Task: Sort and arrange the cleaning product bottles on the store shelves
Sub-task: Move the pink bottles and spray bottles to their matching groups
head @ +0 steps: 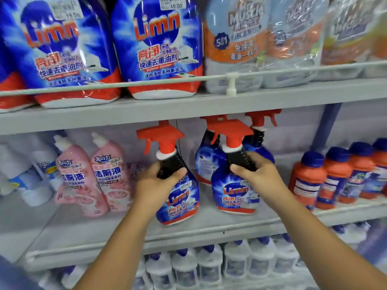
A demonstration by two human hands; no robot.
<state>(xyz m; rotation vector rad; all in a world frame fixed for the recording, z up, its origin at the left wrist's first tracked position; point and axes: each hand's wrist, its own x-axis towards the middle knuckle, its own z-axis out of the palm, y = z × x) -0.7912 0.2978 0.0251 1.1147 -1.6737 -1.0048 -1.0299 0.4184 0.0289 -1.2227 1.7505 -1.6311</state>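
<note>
hands: left (pixel 156 185), right (pixel 258 174) | grip "Limn" spray bottles (pixel 178 195) | middle shelf (pixel 188 233)

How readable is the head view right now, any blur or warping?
Head view: centre sharp, both hands, left hand and right hand, on spray bottles with legible labels; top-right bottles smeared and glary; shelf rail bows from wide-angle distortion.

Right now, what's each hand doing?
Left hand: grips the neck of the left spray bottle.
Right hand: grips the neck of the right spray bottle.
</note>
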